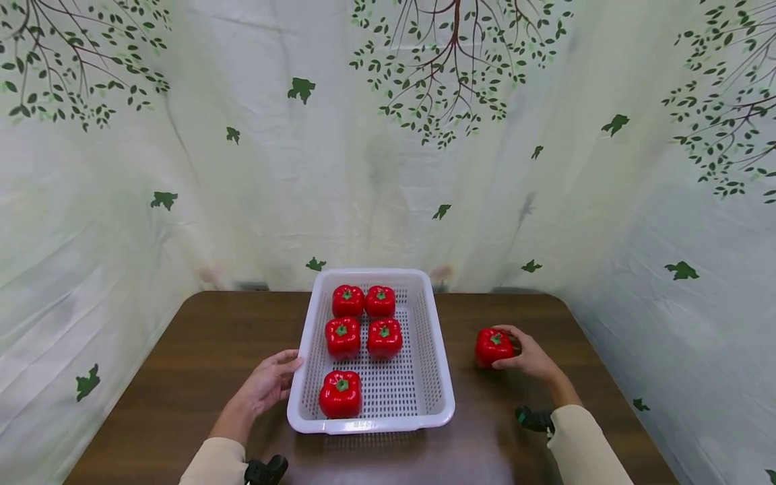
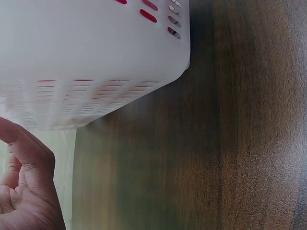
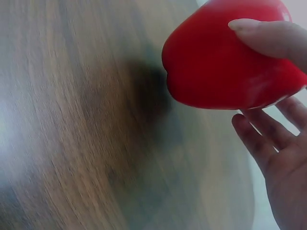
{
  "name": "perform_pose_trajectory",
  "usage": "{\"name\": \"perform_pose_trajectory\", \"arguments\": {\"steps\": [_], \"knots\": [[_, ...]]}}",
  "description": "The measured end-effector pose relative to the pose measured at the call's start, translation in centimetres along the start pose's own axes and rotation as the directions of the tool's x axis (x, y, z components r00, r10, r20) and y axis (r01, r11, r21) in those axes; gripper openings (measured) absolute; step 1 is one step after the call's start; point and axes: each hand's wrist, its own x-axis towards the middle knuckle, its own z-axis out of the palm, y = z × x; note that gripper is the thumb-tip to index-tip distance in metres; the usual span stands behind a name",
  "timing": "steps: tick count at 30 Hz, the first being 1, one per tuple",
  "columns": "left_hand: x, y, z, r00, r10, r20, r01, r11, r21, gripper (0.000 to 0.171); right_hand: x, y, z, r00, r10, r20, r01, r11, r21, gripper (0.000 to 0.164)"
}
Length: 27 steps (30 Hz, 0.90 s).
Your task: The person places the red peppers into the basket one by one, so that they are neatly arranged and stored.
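Observation:
On the right side of the table, my right hand (image 1: 526, 353) holds a red bell pepper (image 1: 492, 346) between thumb and fingers. Seen from the right wrist, the glossy pepper (image 3: 225, 62) is above the wood, the thumb (image 3: 273, 38) across its side and the fingers beneath. My left hand (image 1: 273, 380) is at the left rim of a white plastic basket (image 1: 445, 384), fingertips against its outside. In the left wrist view, bent fingers (image 2: 33, 163) are beside the slotted basket wall (image 2: 96, 52). Several red bell peppers (image 1: 342, 338) stand upright in the basket, mostly in its left half.
The brown wooden table (image 1: 230, 330) has rounded far corners. Behind it hangs a pale curtain (image 1: 254, 202) printed with leaves and branches. Black straps with small devices (image 1: 267, 469) are on both wrists, by the cream sleeves (image 1: 585, 444).

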Motion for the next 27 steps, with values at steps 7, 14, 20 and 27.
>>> {"name": "perform_pose_trajectory", "arguments": {"steps": [7,14,20,27], "knots": [[0.0,-0.1,-0.3,1.0,0.006,0.003,-0.006,1.0,0.003,0.043,-0.5,-1.1,0.9,0.999,-0.019,-0.026,0.02,0.999,0.025,0.075],[-0.1,-0.4,-0.4,0.998,0.011,0.058,-0.011,1.0,-0.004,0.042,-1.1,-2.1,1.3,0.999,-0.03,-0.045,0.031,0.999,0.033,0.072],[0.1,-0.5,-0.4,0.997,0.011,0.076,-0.009,1.0,-0.017,0.036,-1.6,-3.6,0.8,0.993,-0.105,-0.047,0.108,0.991,0.073,0.069],[0.4,-0.4,-0.1,0.998,0.013,0.067,-0.013,1.0,-0.003,0.04,-1.9,-4.9,0.7,0.99,-0.135,-0.047,0.138,0.987,0.077,0.069]]}}
